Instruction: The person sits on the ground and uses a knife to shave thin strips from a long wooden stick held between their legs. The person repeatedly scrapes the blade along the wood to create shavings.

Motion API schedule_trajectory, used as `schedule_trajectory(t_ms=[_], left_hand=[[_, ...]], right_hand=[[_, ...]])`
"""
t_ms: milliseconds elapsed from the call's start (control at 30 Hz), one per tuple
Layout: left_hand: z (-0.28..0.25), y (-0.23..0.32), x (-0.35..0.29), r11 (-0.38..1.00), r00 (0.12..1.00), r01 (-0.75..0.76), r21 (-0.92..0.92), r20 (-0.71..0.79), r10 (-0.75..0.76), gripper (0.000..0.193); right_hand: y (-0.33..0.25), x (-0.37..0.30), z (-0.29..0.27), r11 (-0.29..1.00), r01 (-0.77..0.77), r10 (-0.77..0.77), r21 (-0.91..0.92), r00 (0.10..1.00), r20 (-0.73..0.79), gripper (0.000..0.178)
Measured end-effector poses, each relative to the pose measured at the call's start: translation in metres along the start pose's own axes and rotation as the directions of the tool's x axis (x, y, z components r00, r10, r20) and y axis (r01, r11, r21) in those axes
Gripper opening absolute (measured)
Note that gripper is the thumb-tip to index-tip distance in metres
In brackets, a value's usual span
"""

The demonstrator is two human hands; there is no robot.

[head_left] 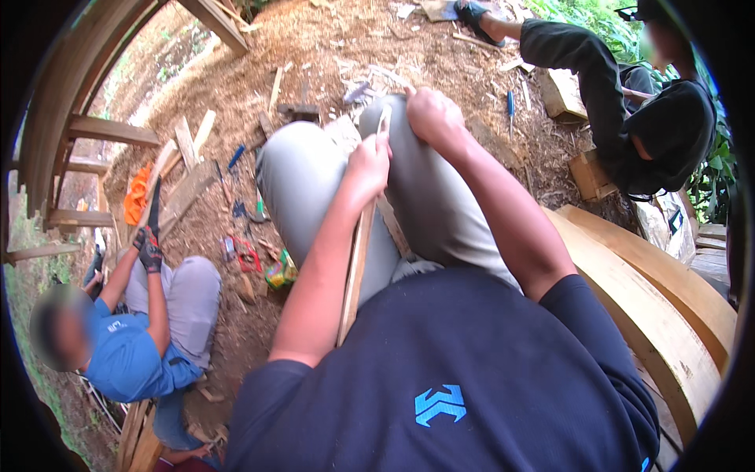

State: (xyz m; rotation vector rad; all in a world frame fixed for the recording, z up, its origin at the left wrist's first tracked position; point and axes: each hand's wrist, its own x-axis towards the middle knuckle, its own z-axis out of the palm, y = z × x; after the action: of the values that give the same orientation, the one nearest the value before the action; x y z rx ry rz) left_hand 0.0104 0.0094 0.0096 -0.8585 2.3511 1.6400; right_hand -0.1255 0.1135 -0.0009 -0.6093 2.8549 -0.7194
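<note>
Wooden strip (359, 259): seen in the head view above the lap, its far end raised between the knees, its length run back along the inside of the left forearm toward the dark shirt (503, 370).
Left grip: the left hand (368, 169) is closed around the strip just short of its far end, the thumb laid along the wood.
Right grip: the right hand (434, 116) is placed over the right knee, apart from the strip; its fingers look curled, but how tightly — and on what, if anything — cannot be told.
Step in hand: judged to be hand-work at the far end of the strip, which is steadied by the left hand.
Next move: a firm left hold seems called for, with the left fingers kept clear of the tip if the right hand is brought to it.
Ground: wood chips are scattered over the soil (472, 67); a blue-handled tool (510, 104) is seen beyond the right hand.
Right side: curved timbers (629, 315) are laid close by — left side: a seated co-worker (141, 354) is seen.
</note>
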Motion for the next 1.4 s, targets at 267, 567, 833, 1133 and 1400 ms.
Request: schedule_trajectory(t_ms=[267,567,833,1133,1400], left_hand=[[-0.001,0.010,-0.007,0.992,1.000,0.021,-0.126,0.010,-0.020,0.049],[-0.005,0.010,-0.007,0.981,0.988,0.141,-0.133,0.076,-0.132,0.050],[0.004,-0.003,0.004,0.997,0.999,0.055,-0.059,0.002,-0.055,0.049],[0.018,-0.016,0.014,0.979,0.967,-0.145,0.146,-0.187,0.171,0.054],[0.012,-0.002,0.014,0.983,0.985,-0.096,0.159,-0.127,0.117,0.058]], right_hand=[[0.015,-0.047,-0.023,0.998,0.057,-0.056,0.040,0.998,-0.037,0.050],[0.032,-0.090,-0.052,0.998,0.042,-0.049,0.038,0.982,0.183,0.045],[0.030,-0.084,-0.057,0.995,0.095,-0.092,-0.001,0.966,0.240,0.045],[0.022,-0.086,-0.042,0.984,0.125,-0.106,-0.130,0.983,0.147,0.048],[0.001,-0.083,-0.031,0.978,-0.007,0.043,-0.208,0.985,0.165,0.048]])
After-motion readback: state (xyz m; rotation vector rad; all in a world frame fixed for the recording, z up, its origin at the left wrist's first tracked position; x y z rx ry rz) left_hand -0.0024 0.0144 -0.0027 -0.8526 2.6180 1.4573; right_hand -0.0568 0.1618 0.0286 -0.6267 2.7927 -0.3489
